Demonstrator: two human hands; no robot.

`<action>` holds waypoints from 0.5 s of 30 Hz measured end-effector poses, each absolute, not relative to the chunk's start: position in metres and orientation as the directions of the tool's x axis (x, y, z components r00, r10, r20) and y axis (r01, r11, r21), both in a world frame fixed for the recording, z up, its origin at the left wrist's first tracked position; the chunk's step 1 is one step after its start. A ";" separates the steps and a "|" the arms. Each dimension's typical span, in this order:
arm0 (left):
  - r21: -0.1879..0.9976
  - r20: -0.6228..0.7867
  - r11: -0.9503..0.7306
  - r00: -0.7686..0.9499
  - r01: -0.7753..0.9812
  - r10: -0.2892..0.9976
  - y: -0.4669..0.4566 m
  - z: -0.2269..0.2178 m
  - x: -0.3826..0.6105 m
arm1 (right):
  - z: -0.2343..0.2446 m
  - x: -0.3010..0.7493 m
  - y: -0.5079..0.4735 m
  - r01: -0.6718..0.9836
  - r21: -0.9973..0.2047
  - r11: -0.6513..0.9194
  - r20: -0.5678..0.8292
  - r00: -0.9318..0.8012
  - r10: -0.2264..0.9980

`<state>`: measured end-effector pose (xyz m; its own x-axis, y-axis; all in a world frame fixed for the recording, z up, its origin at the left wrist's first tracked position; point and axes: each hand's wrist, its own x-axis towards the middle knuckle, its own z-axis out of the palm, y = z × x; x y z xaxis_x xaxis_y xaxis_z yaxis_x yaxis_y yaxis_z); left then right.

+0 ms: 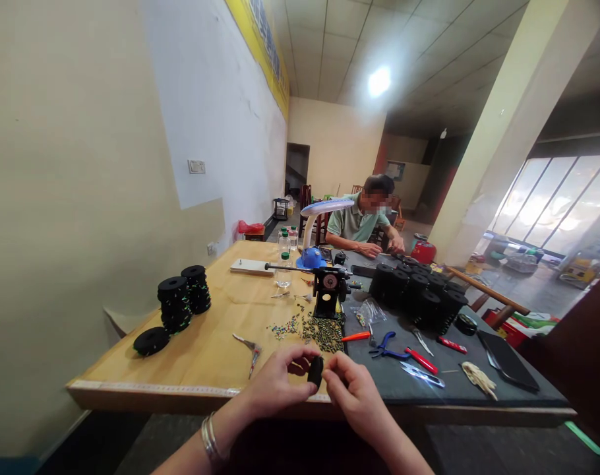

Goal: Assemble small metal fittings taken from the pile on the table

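Above the table's front edge, my left hand [283, 378] grips a small black spool [316, 373] between thumb and fingers, its flat face turned sideways. Just right of the spool, my right hand [347, 382] is closed in a pinch; whatever lies between its fingertips is too small to make out. Beyond both hands is a pile of small dark and brassy pieces [322, 332], with multicoloured bits [286, 327] scattered at its left. A black winding device [326, 293] with a long rod stands behind the pile. Tweezers with a wrapped grip [253, 349] lie left of my left hand.
Stacked black spools [174, 303] stand at left, more [419, 290] at right. Blue pliers [389, 346], a red-handled tool [421, 360] and snips [422, 375] lie on the dark mat [403, 394]. A lamp [312, 257] and bottles [283, 270] stand behind. A person [362, 221] works across the table.
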<state>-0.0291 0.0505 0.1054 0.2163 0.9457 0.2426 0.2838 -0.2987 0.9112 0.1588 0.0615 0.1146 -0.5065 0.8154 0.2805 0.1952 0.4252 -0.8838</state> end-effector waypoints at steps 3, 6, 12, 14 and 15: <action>0.931 0.174 -0.262 0.322 0.254 0.930 0.045 0.104 -0.029 | 0.111 0.165 0.077 0.185 -0.895 0.405 0.260 -0.522 0.812; 0.986 0.134 -0.163 0.435 0.031 0.891 0.040 0.101 -0.029 | 0.096 0.166 0.085 0.088 -0.962 0.259 0.169 -0.550 0.818; 0.964 0.179 -0.060 0.462 -0.260 0.869 0.038 0.087 -0.025 | 0.066 0.165 0.077 -0.120 -0.988 -0.098 -0.016 -0.551 0.835; 0.951 0.207 -0.088 0.400 -0.297 0.893 0.038 0.079 -0.022 | 0.060 0.163 0.071 -0.190 -0.965 -0.178 -0.048 -0.542 0.839; 0.946 0.226 -0.112 0.369 -0.306 0.901 0.037 0.075 -0.021 | 0.058 0.161 0.069 -0.221 -0.951 -0.217 -0.066 -0.540 0.839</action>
